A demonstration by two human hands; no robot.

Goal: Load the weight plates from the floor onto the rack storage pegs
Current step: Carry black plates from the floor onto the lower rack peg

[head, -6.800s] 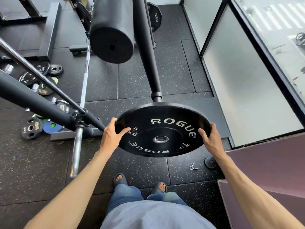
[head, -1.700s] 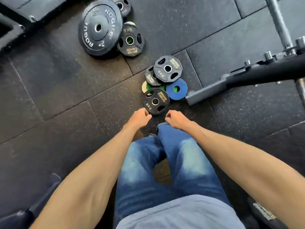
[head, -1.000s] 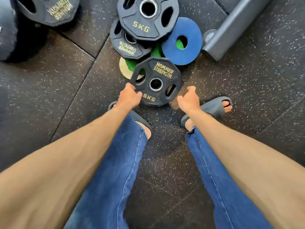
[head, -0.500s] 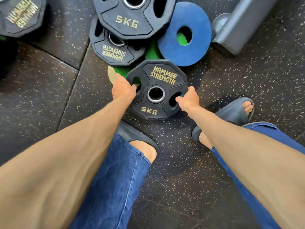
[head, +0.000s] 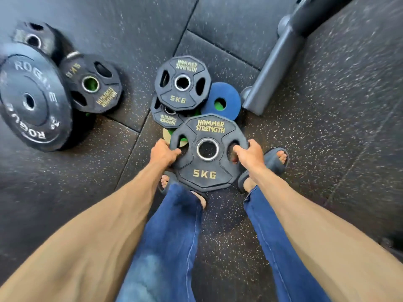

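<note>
We hold a 5 kg plate (head: 204,174) flat and face up just above our sandals (head: 272,164), at the near edge of the pile on the floor (head: 327,149). The pegs are out of view. Our left hand (head: 163,152) and right hand (head: 248,153) each have fingers curled through a side slot, clamped on the rim. The plate looks rigid and rubber-coated, so it should neither flex nor slip. By its marking it is a modest weight. The slots are the right hold, since the flat faces offer nothing. If dropped, it would hit our toes.

On the floor we count:
- three more slotted plates: a top plate (head: 177,99), a lower plate (head: 165,120) under it, and a leaning plate (head: 106,98)
- one bumper (head: 43,83)
- one blue disc (head: 229,92)
- one cream disc (head: 166,135)
- some green showing beneath
- one blurred plate (head: 32,38) that we cannot identify
</note>
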